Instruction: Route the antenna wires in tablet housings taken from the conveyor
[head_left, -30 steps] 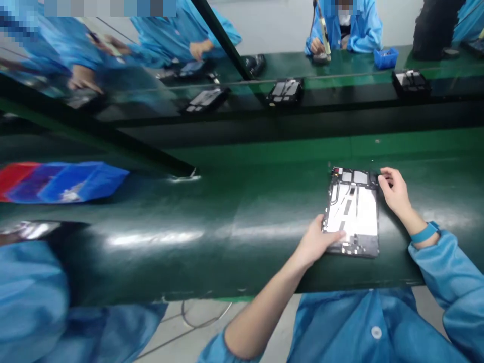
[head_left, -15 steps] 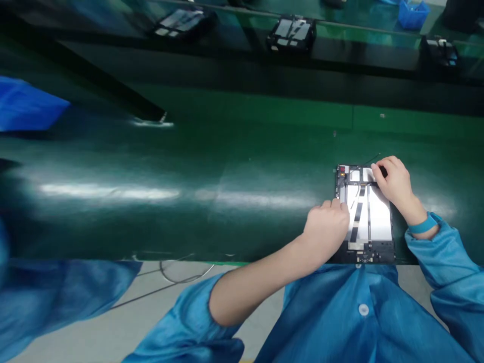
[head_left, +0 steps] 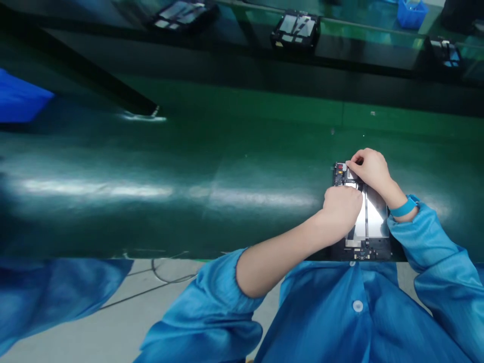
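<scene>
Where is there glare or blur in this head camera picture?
Head view: a long glare streak lies across the green belt; the blue bin at the left edge is smeared; the opened tablet under the left hand and right hand looks fairly sharp.

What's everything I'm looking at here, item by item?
Opened tablet: one, black frame with silvery inside, near edge of the belt, under both hands.
Conveyor belt: one, dark green, across the middle.
Opened devices on the far bench: three, black, at and.
Bins: two, blue, top right and far left.
Wristband: one, blue, right wrist.
Left hand: resting on the tablet.
Right hand: fingertips at the tablet's top edge.
</scene>
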Available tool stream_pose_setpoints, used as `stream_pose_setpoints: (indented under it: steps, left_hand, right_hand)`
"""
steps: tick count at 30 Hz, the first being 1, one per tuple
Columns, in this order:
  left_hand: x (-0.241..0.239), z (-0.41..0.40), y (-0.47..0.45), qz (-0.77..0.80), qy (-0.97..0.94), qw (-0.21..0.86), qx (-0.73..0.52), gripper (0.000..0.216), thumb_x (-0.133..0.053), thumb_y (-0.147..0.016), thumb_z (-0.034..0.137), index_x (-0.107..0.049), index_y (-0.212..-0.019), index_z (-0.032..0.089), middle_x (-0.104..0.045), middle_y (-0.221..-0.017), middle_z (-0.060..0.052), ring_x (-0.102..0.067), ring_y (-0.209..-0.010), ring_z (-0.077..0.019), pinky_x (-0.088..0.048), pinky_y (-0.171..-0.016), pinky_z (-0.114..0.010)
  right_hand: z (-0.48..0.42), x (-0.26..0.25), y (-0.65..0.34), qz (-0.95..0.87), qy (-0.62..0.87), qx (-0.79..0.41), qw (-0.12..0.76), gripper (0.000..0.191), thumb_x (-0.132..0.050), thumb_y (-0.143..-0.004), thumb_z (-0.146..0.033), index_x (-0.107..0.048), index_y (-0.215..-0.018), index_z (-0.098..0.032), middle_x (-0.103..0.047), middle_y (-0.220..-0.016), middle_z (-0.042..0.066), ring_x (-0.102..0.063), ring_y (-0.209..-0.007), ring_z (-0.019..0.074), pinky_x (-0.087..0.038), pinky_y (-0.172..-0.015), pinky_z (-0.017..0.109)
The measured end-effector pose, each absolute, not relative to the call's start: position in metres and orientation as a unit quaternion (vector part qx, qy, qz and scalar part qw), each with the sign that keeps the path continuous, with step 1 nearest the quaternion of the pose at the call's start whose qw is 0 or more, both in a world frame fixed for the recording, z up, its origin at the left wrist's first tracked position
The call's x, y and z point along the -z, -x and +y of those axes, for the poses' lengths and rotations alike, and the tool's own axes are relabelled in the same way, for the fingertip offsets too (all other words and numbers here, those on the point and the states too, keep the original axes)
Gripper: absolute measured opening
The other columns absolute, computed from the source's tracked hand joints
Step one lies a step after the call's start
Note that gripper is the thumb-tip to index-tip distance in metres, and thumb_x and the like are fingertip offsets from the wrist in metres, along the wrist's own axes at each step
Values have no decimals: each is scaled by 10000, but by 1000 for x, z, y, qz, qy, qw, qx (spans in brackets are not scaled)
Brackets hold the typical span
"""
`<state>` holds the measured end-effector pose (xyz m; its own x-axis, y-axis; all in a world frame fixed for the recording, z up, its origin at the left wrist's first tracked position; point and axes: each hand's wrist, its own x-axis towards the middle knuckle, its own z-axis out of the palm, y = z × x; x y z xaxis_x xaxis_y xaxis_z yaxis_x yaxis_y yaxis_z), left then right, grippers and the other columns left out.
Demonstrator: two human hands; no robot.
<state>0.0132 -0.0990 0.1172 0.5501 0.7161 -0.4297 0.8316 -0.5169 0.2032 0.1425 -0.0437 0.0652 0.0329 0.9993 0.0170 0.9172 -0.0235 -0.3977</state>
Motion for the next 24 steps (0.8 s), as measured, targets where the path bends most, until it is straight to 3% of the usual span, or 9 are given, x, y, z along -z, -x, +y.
stream_pose_setpoints:
  steps: [2, 7, 12, 15, 21, 24]
  left_hand:
    - [-119, -96, -11, 446, -857, 210, 153, 264, -467, -894, 23, -717, -947, 89, -740, -959, -201, -731, -961, -296, -542, -760, -352]
    - [-118, -103, 11, 515, -819, 226, 111, 213, -498, -862, 126, -678, -974, 125, -746, -934, -167, -735, -919, -322, -530, -730, -368]
    - [-100, -117, 50, 639, -727, 246, 50, 112, -499, -853, 221, -595, -907, 197, -723, -818, -70, -716, -802, -293, -487, -665, -350]
    - [-82, -123, 65, 684, -694, 221, 46, 119, -479, -849, 203, -581, -910, 202, -702, -812, -74, -701, -789, -305, -480, -651, -362]
    - [-62, -110, 64, 602, -763, 180, -150, 322, -541, -844, 188, -569, -1162, 148, -645, -1118, -141, -650, -1006, -271, -518, -840, -362]
    - [-60, -88, 59, 541, -774, 265, -197, 194, -533, -862, 189, -610, -1040, 179, -657, -936, -61, -649, -882, -208, -515, -793, -319]
  right_hand:
    - [-45, -64, -143, -684, 693, -150, 171, 147, -666, -893, -314, -748, -823, -214, -726, -918, 52, -652, -869, 234, -449, -765, 343]
    - [-44, -62, -139, -659, 726, -113, 162, 284, -655, -902, -447, -749, -868, -181, -715, -920, 116, -644, -919, 294, -466, -797, 396]
    - [-38, -61, -137, -682, 688, -159, 192, 137, -664, -865, -291, -741, -777, -218, -715, -835, 55, -640, -830, 237, -452, -762, 355]
    - [-46, -61, -141, -685, 683, -118, 225, 94, -668, -820, -221, -708, -736, -213, -714, -794, 37, -625, -808, 233, -427, -762, 355]
    - [-82, -63, -154, -714, 653, -56, 245, 96, -621, -774, -129, -630, -722, -210, -659, -695, 17, -589, -748, 217, -387, -759, 345]
    - [-94, -62, -157, -725, 627, -69, 276, 87, -624, -789, -145, -607, -735, -212, -654, -703, 9, -581, -725, 202, -385, -742, 327]
